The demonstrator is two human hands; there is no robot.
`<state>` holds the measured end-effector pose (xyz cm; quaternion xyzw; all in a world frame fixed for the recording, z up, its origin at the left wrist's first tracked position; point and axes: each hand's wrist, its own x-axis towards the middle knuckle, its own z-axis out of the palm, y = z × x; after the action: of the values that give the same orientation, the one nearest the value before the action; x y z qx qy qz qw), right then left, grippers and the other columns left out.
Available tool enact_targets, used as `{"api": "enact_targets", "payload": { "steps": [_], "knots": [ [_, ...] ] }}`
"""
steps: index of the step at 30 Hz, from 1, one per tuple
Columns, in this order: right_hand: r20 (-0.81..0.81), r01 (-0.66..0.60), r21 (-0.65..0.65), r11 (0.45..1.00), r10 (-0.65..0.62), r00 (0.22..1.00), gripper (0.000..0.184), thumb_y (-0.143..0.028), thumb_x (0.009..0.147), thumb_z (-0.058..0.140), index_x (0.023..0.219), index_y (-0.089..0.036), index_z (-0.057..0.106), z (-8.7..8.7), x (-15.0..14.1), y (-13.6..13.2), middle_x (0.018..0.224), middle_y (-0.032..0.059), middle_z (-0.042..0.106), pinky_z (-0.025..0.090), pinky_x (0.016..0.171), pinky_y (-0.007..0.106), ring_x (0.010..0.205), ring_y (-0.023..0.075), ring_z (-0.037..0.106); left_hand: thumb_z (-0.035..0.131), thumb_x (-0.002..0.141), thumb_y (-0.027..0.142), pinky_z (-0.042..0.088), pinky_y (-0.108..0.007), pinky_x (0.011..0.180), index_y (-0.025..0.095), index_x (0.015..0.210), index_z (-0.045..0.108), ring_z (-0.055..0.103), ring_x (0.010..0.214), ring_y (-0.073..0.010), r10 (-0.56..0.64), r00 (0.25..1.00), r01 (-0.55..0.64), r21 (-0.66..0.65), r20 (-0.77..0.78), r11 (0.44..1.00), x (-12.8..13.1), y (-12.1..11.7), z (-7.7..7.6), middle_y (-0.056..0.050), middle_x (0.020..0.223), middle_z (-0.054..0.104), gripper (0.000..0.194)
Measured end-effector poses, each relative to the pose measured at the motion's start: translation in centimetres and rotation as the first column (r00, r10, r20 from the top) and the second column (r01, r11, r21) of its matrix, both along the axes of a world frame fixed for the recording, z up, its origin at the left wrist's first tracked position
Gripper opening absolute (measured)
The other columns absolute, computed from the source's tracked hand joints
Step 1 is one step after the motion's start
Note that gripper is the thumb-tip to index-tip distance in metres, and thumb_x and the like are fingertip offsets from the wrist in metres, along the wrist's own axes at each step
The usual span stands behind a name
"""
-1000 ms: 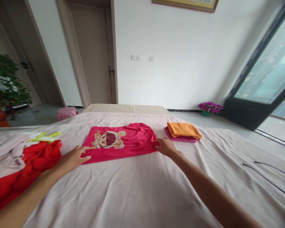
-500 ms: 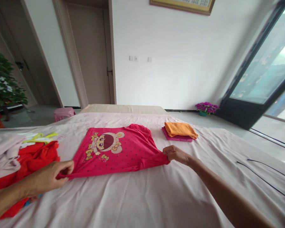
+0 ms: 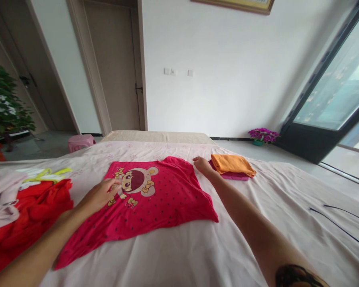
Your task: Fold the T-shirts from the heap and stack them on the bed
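A hot-pink dotted T-shirt (image 3: 173,195) with a cartoon girl print lies spread on the pale bedsheet, its near-left corner pulled out toward me. My left hand (image 3: 100,195) is over the shirt's left side, beside the print. Its fingers point forward and look loosely stretched, with nothing seen in them. Past the shirt's far right edge, my right hand (image 3: 202,164) reaches forward with its fingers extended and holds nothing that I can see. Folded clothes, an orange piece (image 3: 233,164) on top of a magenta one (image 3: 237,176), lie just right of that hand.
A loose heap of red clothing (image 3: 44,207) and pale pink clothing (image 3: 2,195) lies at the left, with a yellow-green strap (image 3: 54,174) behind. Two thin black cords (image 3: 341,226) cross the sheet at right. Beyond the bed stand a pink stool (image 3: 81,141) and purple flowers (image 3: 263,134).
Both hands have let go of the shirt's near edge and moved forward, the left over the print's side, the right toward the far edge. The shirt's near corners now lie on the sheet.
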<state>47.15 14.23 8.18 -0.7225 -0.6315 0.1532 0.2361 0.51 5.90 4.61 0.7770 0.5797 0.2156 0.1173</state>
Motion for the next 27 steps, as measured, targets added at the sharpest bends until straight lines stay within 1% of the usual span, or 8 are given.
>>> {"api": "enact_targets", "payload": {
  "steps": [2,5,8,10,15,17,23,27],
  "knots": [
    [0.037,0.03,-0.015,0.999,-0.029,0.999,0.046,-0.016,0.087,0.047,0.131,-0.015,0.061,-0.3,-0.8,1.8,0.129,0.014,0.066,0.047,0.097,0.033,0.119,0.025,0.061,0.035,0.092,0.053,0.041,-0.036,0.11,0.016,0.125,0.062,0.057,0.126,-0.0245,0.021,0.999,-0.019,0.083,-0.027,0.996,0.6,0.9,-1.6,-0.012,0.132,0.063,0.056],
    [0.082,0.075,-0.064,0.995,-0.07,0.994,0.052,-0.024,0.091,0.045,0.142,-0.013,0.05,-1.0,-2.1,3.6,0.135,0.0186,0.061,0.044,0.101,0.038,0.126,0.0283,0.058,0.033,0.094,0.049,0.036,-0.042,0.115,0.014,0.139,0.055,0.048,0.136,-0.0277,0.107,0.98,-0.081,0.154,-0.169,0.985,1.0,1.2,-3.6,-0.015,0.143,0.055,0.061],
    [0.121,0.116,-0.107,0.988,-0.103,0.987,0.06,-0.04,0.093,0.048,0.144,-0.009,0.047,-1.6,-2.9,4.6,0.135,0.0259,0.058,0.043,0.102,0.048,0.126,0.0364,0.056,0.031,0.097,0.047,0.034,-0.048,0.115,0.02,0.147,0.048,0.043,0.14,-0.0306,0.195,0.93,-0.15,0.164,-0.312,0.975,1.2,0.9,-4.5,-0.015,0.15,0.048,0.059],
    [0.133,0.108,-0.122,0.987,-0.092,0.987,0.064,-0.042,0.089,0.054,0.144,-0.01,0.048,-1.9,-3.3,4.9,0.135,0.0265,0.058,0.043,0.101,0.05,0.125,0.0383,0.056,0.03,0.098,0.047,0.034,-0.048,0.114,0.022,0.149,0.045,0.042,0.141,-0.0308,0.217,0.908,-0.176,0.146,-0.358,0.974,1.4,0.7,-4.5,-0.015,0.152,0.046,0.059],
    [0.117,-0.029,-0.078,0.997,0.038,0.992,0.053,-0.02,0.081,0.06,0.133,-0.027,0.062,-2.2,-3.6,5.5,0.129,0.0078,0.067,0.047,0.096,0.031,0.119,0.0239,0.062,0.03,0.099,0.047,0.034,-0.05,0.113,0.023,0.152,0.041,0.04,0.142,-0.0316,0.22,0.901,-0.18,0.141,-0.375,0.974,1.5,0.4,-4.2,-0.015,0.154,0.043,0.059],
    [0.124,-0.015,-0.034,0.999,0.019,0.992,0.047,-0.017,0.083,0.055,0.128,-0.028,0.066,-2.3,-3.2,5.6,0.128,0.0057,0.068,0.047,0.094,0.028,0.118,0.022,0.062,0.03,0.099,0.047,0.034,-0.05,0.113,0.023,0.152,0.041,0.04,0.142,-0.0319,0.209,0.905,-0.168,0.141,-0.37,0.976,1.5,0.4,-4.1,-0.016,0.155,0.042,0.059],
    [0.19,0.11,-0.01,0.994,-0.106,0.976,0.037,-0.014,0.084,0.05,0.113,-0.014,0.073,-2.6,-1.4,5.1,0.112,0.0163,0.072,0.049,0.086,0.032,0.111,0.0279,0.065,0.031,0.098,0.046,0.033,-0.049,0.112,0.024,0.152,0.042,0.04,0.142,-0.0316,0.22,0.906,-0.182,0.137,-0.362,0.974,1.7,0.3,-3.9,-0.015,0.155,0.043,0.059],
    [0.254,0.12,0.06,0.991,-0.131,0.958,0.046,-0.019,0.09,0.046,0.133,-0.015,0.061,-2.9,-2.6,4.3,0.139,0.0212,0.057,0.042,0.102,0.041,0.128,0.0316,0.053,0.029,0.098,0.048,0.033,-0.05,0.111,0.026,0.153,0.04,0.039,0.142,-0.0327,0.213,0.906,-0.184,0.113,-0.365,0.976,1.7,0.2,-3.8,-0.014,0.156,0.041,0.06]
  ]
}}
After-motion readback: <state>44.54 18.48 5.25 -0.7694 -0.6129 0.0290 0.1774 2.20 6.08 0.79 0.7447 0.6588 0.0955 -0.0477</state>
